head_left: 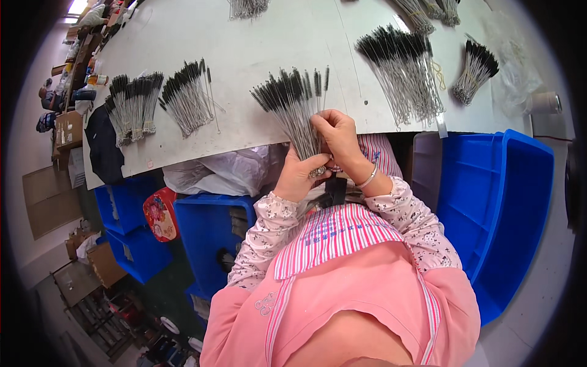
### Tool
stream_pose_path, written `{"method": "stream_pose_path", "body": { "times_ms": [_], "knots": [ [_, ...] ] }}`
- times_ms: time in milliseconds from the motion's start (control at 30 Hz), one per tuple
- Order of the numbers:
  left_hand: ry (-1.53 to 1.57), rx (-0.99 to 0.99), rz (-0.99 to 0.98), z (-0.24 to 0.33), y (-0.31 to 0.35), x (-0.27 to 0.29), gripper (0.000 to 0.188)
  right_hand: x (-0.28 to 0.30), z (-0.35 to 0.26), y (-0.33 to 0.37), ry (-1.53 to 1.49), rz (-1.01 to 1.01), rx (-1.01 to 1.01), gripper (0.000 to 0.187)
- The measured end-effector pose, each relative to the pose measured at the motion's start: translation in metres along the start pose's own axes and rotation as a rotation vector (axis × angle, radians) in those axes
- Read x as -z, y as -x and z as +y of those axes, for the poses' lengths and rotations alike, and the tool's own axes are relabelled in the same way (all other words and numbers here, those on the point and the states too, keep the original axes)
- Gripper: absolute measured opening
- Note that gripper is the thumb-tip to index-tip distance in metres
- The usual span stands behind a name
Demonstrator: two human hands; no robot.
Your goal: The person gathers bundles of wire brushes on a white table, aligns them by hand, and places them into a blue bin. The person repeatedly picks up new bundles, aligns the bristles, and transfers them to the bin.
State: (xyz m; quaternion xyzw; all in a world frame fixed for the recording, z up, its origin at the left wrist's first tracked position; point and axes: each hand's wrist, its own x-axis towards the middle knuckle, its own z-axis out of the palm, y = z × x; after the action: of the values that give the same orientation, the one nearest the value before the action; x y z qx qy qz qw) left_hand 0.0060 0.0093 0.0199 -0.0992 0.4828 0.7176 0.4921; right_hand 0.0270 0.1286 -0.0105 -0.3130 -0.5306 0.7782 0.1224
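A bundle of thin wire-handled tube brushes (285, 96) with black bristle heads stands fanned out over the table's front edge. My left hand (298, 174) is closed round its lower end, where the wire loops gather. Fingers of my right hand (340, 136) pinch at the wire stems on the bundle's right side. Two or so brushes there stand a little apart from the others. What exactly the right fingertips grip is partly hidden. Left of my hands lie a loose brush pile (188, 98) and another brush bundle (132, 105).
The white table (263, 46) carries a large brush pile (403, 73) and a small bundle (475, 70) at right, near clear plastic film (513, 67). Below its edge stand a blue crate (498, 208) at right, another blue crate (211, 235) at left, and white plastic bags (229, 170).
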Motion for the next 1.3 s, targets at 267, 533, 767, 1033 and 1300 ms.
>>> {"method": "stream_pose_path", "body": {
  "times_ms": [267, 533, 767, 1033, 1300],
  "knots": [
    [0.072, 0.143, -0.028, -0.004, 0.008, 0.012, 0.028, 0.014, 0.010, 0.009, -0.019, 0.020, -0.141, 0.021],
    [0.114, 0.160, 0.021, -0.005, 0.010, 0.023, 0.025, 0.009, 0.013, 0.017, -0.252, 0.107, -0.248, 0.027],
    [-0.050, 0.101, 0.092, -0.007, 0.012, 0.021, 0.026, 0.020, 0.019, 0.023, -0.066, 0.106, -0.159, 0.023],
    [-0.042, 0.087, 0.132, -0.016, 0.006, 0.024, 0.029, 0.027, 0.028, 0.024, -0.107, 0.110, -0.165, 0.022],
    [0.030, 0.073, 0.121, -0.019, 0.004, 0.027, 0.023, 0.022, 0.028, 0.029, -0.069, 0.163, -0.072, 0.023]
  ]
}}
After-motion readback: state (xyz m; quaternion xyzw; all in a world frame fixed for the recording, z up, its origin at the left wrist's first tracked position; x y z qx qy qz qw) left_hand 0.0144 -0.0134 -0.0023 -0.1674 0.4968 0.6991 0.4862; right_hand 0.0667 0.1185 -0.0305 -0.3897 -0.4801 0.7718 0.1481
